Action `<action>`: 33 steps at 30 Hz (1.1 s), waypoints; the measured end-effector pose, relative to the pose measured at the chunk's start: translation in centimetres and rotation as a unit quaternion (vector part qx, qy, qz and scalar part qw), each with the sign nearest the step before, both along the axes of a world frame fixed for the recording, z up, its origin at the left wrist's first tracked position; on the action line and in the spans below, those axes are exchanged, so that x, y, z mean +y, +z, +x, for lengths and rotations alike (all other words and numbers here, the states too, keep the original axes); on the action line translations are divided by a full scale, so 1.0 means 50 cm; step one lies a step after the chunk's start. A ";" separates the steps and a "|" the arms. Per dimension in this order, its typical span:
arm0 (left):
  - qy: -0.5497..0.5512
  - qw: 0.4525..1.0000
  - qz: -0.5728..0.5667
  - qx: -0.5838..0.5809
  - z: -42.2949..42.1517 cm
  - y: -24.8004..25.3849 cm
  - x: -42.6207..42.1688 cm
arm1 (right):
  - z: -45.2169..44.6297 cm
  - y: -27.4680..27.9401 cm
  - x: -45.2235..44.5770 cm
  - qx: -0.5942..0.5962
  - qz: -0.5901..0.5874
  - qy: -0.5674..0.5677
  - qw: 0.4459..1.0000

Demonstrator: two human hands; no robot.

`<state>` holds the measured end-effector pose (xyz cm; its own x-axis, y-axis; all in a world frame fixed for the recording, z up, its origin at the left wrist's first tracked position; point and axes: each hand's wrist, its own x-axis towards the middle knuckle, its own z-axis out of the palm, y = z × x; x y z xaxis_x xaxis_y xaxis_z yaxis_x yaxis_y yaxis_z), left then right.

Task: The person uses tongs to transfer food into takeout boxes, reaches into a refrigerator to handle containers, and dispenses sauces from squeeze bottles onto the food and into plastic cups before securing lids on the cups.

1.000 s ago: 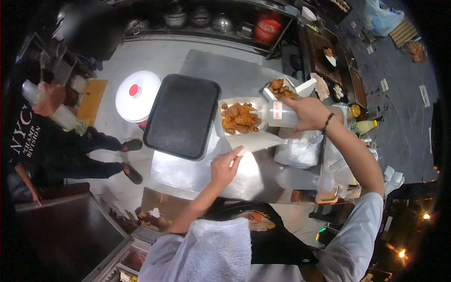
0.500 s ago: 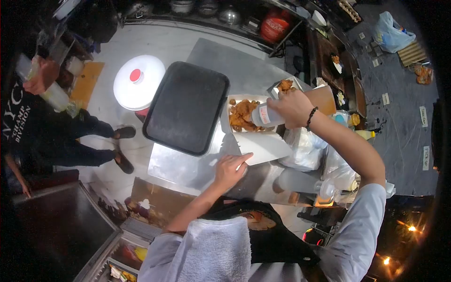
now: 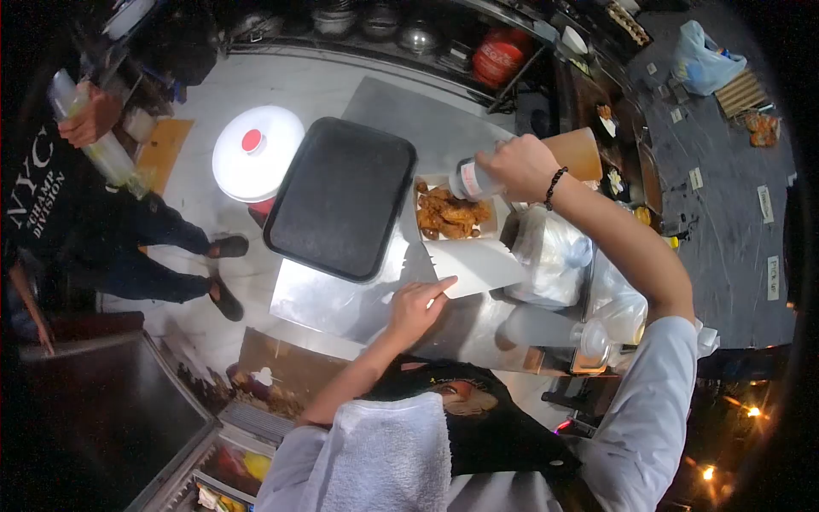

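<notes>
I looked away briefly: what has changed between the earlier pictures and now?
The right hand has moved the bottle away from the wearer, toward the far side of the open box. It has not let go. The left hand stays at the lid, and the black tray is still beside the box.
</notes>
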<state>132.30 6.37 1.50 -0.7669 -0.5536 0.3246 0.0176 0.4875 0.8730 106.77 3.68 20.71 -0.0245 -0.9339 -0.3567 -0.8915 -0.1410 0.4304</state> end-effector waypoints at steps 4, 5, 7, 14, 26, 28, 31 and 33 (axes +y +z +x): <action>-0.011 1.000 0.000 -0.015 0.002 -0.001 -0.002 | -0.007 0.011 0.030 0.018 0.084 -0.009 0.996; -0.014 1.000 -0.001 -0.014 0.001 -0.005 -0.001 | -0.010 0.014 0.033 0.018 0.083 -0.012 0.996; -0.022 0.999 -0.005 -0.023 0.003 -0.015 -0.001 | -0.014 0.028 0.034 0.025 0.082 -0.012 0.996; -0.033 0.999 0.000 -0.027 0.003 -0.024 -0.004 | -0.020 0.050 0.051 0.024 0.018 -0.060 0.998; -0.043 0.999 -0.017 -0.030 -0.002 -0.020 -0.013 | -0.058 0.030 0.088 0.056 0.105 -0.079 0.990; -0.045 0.999 -0.016 -0.026 -0.003 -0.017 -0.014 | -0.064 0.023 0.091 0.071 0.101 -0.095 0.988; -0.044 0.999 -0.016 -0.016 -0.004 -0.022 -0.012 | -0.079 0.032 0.094 0.065 0.019 -0.092 0.993; -0.043 0.999 -0.019 -0.009 -0.002 -0.024 -0.013 | -0.076 0.029 0.100 0.064 0.037 -0.092 0.993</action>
<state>132.19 5.73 0.31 -0.8173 -0.4727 0.3294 0.0451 0.5173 0.8546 102.98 8.68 22.18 -0.2416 -0.8807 -0.4076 -0.8443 -0.0163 0.5357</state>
